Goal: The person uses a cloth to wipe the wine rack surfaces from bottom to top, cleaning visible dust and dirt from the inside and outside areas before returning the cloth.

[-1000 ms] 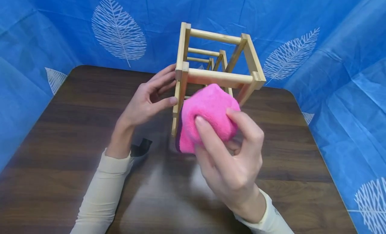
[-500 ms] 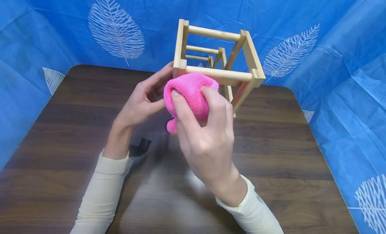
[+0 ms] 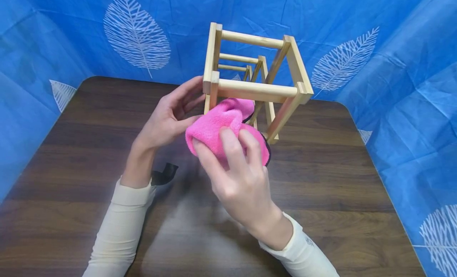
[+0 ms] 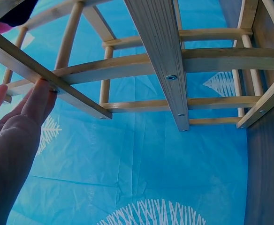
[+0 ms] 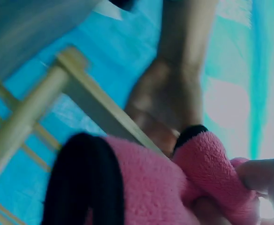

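A pale wooden rack [image 3: 257, 88] of slats and round dowels stands upright on the table. At its left side is my left hand [image 3: 160, 118], fingers extended, fingertips against the outer face. The left wrist view has those fingers [image 4: 34, 101] touching a slat near a screw. My right hand [image 3: 242, 181] pinches a bunched pink plush cloth [image 3: 216, 128] with dark edging, held at the rack's near left post. Seen from the right wrist, the cloth [image 5: 146, 183] is folded over and covers part of a slat. The right thumb is mostly hidden in the head view.
The dark wood-grain table [image 3: 332, 181] has rounded far corners. Blue sheeting [image 3: 192, 15] with white leaf prints hangs behind it and on both sides. A black strap end [image 3: 166, 174] sticks out by my left wrist.
My right hand has moved leftward with the cloth to the rack's near left post, then slightly lower, and the cloth has refolded. My left hand has stayed at the rack's side.
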